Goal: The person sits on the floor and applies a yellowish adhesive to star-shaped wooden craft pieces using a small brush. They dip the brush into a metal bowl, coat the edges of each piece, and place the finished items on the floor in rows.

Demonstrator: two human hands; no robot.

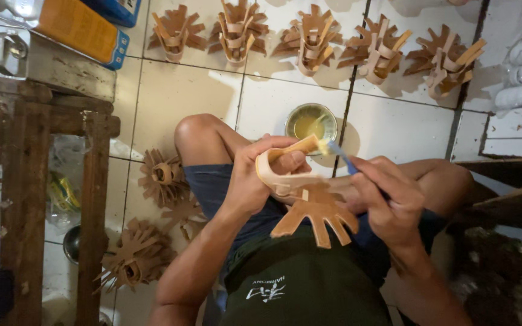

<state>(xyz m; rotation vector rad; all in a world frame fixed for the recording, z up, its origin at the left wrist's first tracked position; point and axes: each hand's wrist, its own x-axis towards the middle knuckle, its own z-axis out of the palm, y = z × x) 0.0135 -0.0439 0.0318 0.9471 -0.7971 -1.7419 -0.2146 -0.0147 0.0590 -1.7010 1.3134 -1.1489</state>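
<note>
Left hand [255, 178] gripped round tan strap piece [309, 202], held over lap. Right hand [394, 202] pinches blue brush [341, 156], tip on strap end. Glue bowl [310, 121] just beyond on floor.

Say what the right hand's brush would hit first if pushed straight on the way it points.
The right hand aims its blue brush up-left; the tip already meets the tan strap held by the left hand.
</note>
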